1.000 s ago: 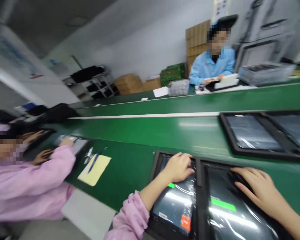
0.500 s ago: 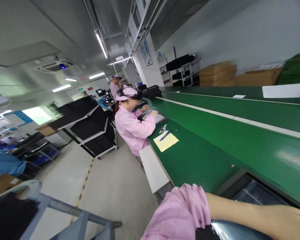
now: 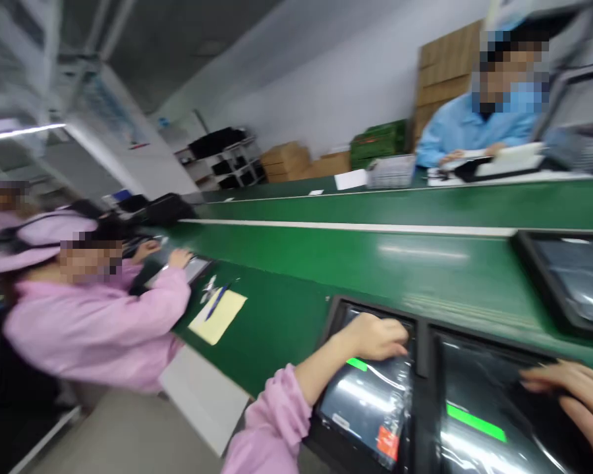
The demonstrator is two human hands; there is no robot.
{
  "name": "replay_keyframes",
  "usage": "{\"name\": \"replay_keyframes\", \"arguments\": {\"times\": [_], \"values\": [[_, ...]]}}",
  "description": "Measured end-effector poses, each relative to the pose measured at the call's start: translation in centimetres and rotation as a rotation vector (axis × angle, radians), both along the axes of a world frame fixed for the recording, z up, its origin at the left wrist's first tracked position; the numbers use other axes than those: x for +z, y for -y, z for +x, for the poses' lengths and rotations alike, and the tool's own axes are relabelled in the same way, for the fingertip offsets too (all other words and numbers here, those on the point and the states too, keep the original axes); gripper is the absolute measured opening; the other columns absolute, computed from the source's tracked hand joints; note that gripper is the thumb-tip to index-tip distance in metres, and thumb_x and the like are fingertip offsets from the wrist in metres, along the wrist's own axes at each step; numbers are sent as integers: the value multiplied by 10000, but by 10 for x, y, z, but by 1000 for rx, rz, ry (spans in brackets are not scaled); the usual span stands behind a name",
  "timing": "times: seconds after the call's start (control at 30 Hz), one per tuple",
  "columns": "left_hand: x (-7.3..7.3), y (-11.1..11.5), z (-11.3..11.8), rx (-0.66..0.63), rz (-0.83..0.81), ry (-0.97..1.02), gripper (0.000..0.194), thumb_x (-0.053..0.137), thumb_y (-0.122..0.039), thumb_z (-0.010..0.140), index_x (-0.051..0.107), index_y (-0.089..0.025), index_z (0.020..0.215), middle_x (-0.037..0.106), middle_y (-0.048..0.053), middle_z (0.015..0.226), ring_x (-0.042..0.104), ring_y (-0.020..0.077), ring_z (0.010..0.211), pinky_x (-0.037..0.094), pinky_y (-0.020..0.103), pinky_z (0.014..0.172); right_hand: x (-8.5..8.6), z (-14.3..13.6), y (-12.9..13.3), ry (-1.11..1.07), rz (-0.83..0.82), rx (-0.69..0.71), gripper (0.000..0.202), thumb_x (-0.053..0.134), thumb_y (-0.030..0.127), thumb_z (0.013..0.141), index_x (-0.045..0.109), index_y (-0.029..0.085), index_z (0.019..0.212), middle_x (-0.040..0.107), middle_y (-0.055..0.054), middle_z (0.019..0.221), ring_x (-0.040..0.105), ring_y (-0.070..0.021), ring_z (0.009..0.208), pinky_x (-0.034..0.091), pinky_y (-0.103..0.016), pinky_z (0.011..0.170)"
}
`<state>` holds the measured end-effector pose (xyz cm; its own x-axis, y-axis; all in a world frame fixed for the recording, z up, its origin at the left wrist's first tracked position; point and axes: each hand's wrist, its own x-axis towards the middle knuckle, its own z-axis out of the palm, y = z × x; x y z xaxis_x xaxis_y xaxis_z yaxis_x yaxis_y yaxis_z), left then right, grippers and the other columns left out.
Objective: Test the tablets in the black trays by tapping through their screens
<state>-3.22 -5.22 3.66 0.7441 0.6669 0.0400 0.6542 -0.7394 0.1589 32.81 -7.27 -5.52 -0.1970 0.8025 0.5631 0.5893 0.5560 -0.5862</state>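
Note:
A black tray (image 3: 422, 349) on the green bench has two compartments, each with a dark, glossy, film-wrapped panel. My left hand (image 3: 378, 336) rests over the top of the left panel (image 3: 358, 401), its fingers curled together; anything under them is hidden. That panel bears a green strip and a red label. At the right edge, my right hand (image 3: 570, 388) reaches over the right panel (image 3: 479, 388), fingers spread and partly cut off by the frame. The right panel also carries a green strip.
Another black tray (image 3: 538, 276) lies at the right. Yellow paper (image 3: 219, 317) with a blue pen is left of my tray. A person in pink (image 3: 93, 316) works at the left; a person in blue (image 3: 454, 125) sits across the bench.
The view has swung right and down. My left hand and tray now show further left in the picture; my right hand, the second tray and the person in blue have come into view.

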Motion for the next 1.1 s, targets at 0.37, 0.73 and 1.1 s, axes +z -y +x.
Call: {"name": "replay_keyframes", "arguments": {"times": [0.37,0.73,1.1], "values": [[8,-28,-38,103,-84,420,908,53,-735,987,832,-269,939,722,90,1110,658,203,967,500,351,887,48,-13,8,196,85,-290,533,347,311,1038,787,280,738,656,-87,1101,583,-298,1034,379,-481,888],[11,-25,-30,288,-93,361,734,108,-527,1045,772,-225,1121,714,95,1136,645,240,1068,498,397,965,45,-6,8,227,-156,-297,467,342,286,1024,807,233,1037,582,-130,1092,552,-303,1019,443,-441,897],[18,-17,-14,432,156,113,382,376,-319,1014,741,-217,1068,618,135,1215,573,290,1177,456,516,1047,67,-10,-10,559,-377,-314,347,455,266,1048,788,188,988,530,-109,958,536,-276,919,418,-333,732]]}}
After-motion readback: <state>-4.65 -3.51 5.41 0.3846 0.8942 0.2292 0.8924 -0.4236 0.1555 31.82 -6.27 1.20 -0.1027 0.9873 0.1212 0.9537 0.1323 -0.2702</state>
